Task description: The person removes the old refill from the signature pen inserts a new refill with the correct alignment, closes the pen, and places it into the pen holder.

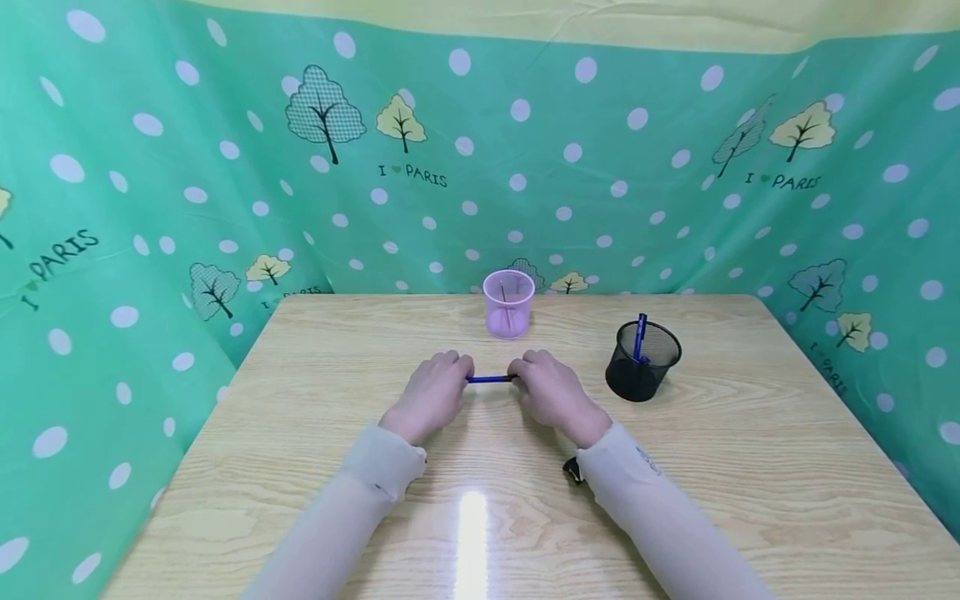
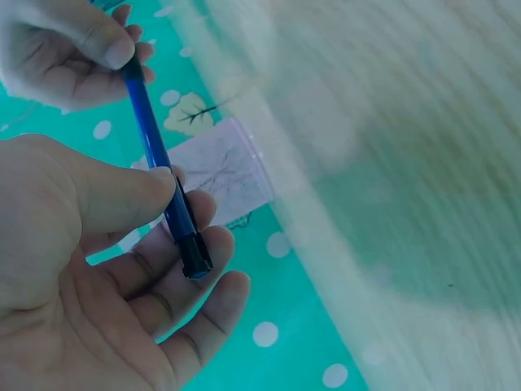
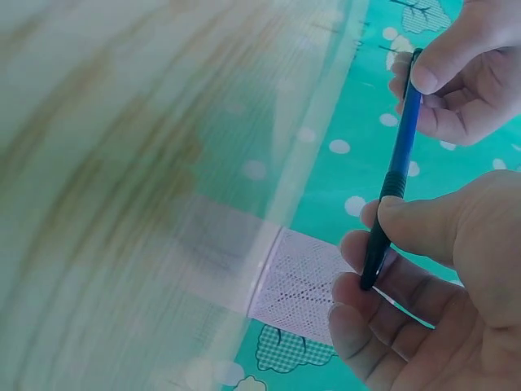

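Note:
A blue pen point(image 1: 488, 379) with black ends is held level between both hands, above the middle of the table. My left hand point(image 1: 438, 390) pinches one end between thumb and fingers; in the left wrist view that black end point(image 2: 195, 259) sticks out past the fingertips. At the other end, my right hand point(image 1: 551, 390) pinches the ribbed black grip point(image 3: 394, 186), and the dark tapered tip point(image 3: 373, 262) pokes out beyond the thumb. Behind the hands stands a purple mesh cup point(image 1: 509, 321). To the right of my right hand is a black mesh cup point(image 1: 633, 379) with blue pens point(image 1: 640, 337) in it.
The light wood table point(image 1: 300, 358) ends at a back edge just behind the purple cup. A green dotted curtain point(image 1: 517, 200) hangs along the back and both sides. A small black object point(image 1: 573, 471) shows at the right sleeve cuff.

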A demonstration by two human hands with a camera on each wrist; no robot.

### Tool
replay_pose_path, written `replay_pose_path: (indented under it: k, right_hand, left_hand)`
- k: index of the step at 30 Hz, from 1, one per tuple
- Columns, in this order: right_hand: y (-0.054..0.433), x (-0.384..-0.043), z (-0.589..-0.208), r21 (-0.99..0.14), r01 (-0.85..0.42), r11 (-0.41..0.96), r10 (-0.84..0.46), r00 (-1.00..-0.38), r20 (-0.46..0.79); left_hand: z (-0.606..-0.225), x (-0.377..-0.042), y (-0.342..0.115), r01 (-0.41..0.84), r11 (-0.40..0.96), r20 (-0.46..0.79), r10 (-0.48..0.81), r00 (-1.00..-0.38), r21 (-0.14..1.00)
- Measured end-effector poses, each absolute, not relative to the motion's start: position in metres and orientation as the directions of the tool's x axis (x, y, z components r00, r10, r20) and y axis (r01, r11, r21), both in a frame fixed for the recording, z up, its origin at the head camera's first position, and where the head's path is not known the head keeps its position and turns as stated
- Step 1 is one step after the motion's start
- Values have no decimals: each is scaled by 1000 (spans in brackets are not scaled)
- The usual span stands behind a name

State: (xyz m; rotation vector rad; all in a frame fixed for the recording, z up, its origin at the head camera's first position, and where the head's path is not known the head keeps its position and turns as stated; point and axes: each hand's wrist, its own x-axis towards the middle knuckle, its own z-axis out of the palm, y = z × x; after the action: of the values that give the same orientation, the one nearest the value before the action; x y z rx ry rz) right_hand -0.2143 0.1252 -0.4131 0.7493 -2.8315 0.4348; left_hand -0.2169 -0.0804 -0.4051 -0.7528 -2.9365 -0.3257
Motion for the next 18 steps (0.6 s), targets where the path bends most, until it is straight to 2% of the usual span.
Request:
replay_pose_path:
  k: [18]
  right_hand:
    - [130,-208,-415,-276,-534,799,-445,-834,325]
  left_hand:
    - [-405,-211,-82,472,837,170,441,-881,277]
